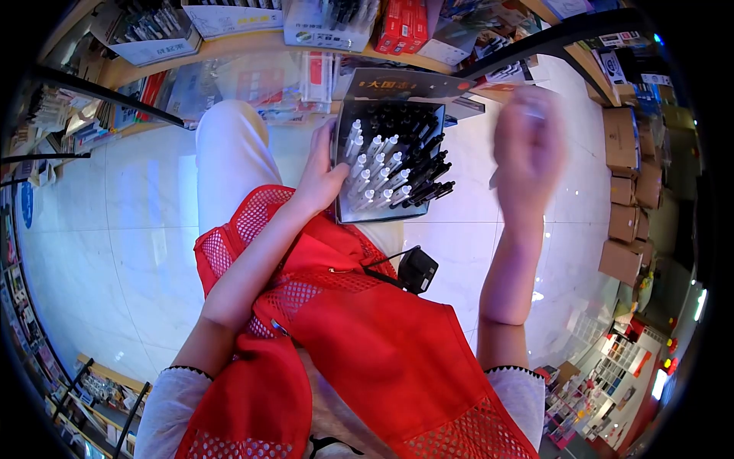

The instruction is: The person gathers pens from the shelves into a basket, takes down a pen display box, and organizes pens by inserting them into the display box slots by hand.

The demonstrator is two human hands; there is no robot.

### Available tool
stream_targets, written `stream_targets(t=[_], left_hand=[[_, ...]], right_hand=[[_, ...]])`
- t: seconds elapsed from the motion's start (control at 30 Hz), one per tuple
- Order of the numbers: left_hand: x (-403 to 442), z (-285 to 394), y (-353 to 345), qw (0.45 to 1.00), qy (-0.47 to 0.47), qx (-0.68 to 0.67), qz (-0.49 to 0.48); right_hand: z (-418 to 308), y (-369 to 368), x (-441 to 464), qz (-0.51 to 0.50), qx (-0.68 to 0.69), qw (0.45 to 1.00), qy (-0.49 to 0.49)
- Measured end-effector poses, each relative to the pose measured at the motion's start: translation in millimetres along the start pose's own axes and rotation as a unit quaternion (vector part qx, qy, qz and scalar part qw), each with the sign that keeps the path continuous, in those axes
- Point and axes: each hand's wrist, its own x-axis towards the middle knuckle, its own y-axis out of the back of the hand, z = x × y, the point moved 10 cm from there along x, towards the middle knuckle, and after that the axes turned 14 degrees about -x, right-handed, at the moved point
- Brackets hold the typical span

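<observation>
My left hand (323,174) is closed on the left wall of a display box (339,200), the thumb at its rim and the fingers along its outer side. Upright in the box stand white pens (375,170) on the left and black pens (428,164) on the right. Its printed dark lid flap (397,84) is raised at the back. My right hand (529,145) is lifted to the right of the box, apart from it. Motion smears its fingers, and I cannot make out whether anything is in them.
A wooden shelf (229,53) ahead carries pen boxes (157,46) and red boxes (401,27). Plastic-wrapped stationery (260,80) lies below it. Cardboard boxes (623,153) are stacked at right. A small black device (417,269) hangs by my red vest (375,344) over the tiled floor (451,260).
</observation>
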Motion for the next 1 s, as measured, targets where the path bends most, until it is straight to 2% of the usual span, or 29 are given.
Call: stream_targets(t=[0.07,0.13,0.23,0.33,0.37,0.5,0.6,0.7,0.83,1.0], left_hand=[[-0.2,1.2,-1.2,1.000,0.006,0.005,-0.001],[-1.8,3.0,-3.0,1.000,0.009,0.016,-0.008],[-2.7,6.4,-3.6,0.999,0.002,0.038,-0.022],[-3.7,9.0,-6.1,0.998,-0.008,0.051,-0.026],[-3.1,10.1,-6.8,0.998,-0.007,0.054,-0.025],[-1.8,8.6,-4.5,0.999,0.000,0.043,-0.026],[-4.0,5.5,-3.4,0.999,0.016,0.015,-0.029],[-3.7,-0.3,-0.4,0.999,-0.007,0.000,-0.037],[-8.0,10.6,-0.3,0.998,-0.011,-0.056,-0.042],[-10.9,21.5,-7.5,0.996,-0.027,-0.056,-0.059]], right_hand=[[-28.3,-55.1,0.0,-0.144,-0.105,0.972,0.153],[-15.9,-95.7,-0.6,-0.167,-0.166,0.952,0.198],[8.5,-135.4,-8.1,-0.324,-0.280,0.886,0.177],[13.7,-144.8,-8.4,-0.335,-0.316,0.871,0.174],[4.2,-142.7,-10.8,-0.318,-0.332,0.865,0.201],[-5.2,-131.7,-8.7,-0.256,-0.300,0.899,0.192],[-21.2,-93.2,1.7,-0.189,-0.255,0.928,0.195],[-48.6,-29.0,8.9,-0.116,-0.206,0.950,0.204],[-35.3,5.2,-0.2,-0.150,-0.238,0.948,0.146],[-9.8,-27.4,-33.9,-0.206,-0.261,0.931,0.152]])
